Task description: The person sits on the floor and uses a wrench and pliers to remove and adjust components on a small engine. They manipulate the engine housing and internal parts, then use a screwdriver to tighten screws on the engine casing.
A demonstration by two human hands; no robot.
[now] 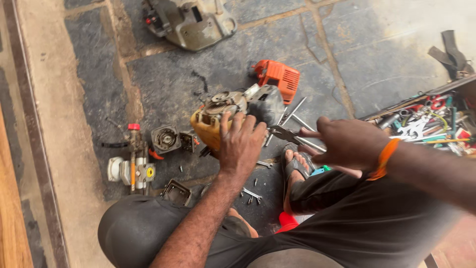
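A small engine (233,111) with a yellowish tank and grey housing lies on the stone floor in front of me. My left hand (240,144) rests palm down on its near side, steadying it. My right hand (347,141) holds a pair of pliers (287,134), whose jaws point left toward the engine. An orange engine cover (277,77) lies just behind the engine. I sit on the floor, with a sandalled foot (296,166) below the pliers.
A carburettor-like part and a small cylinder piece (166,139) lie left of the engine, next to a pump assembly (131,166). Loose screws (253,196) are scattered near my knee. An open toolbox (431,121) full of tools sits at right. A grey housing (191,22) lies at the top.
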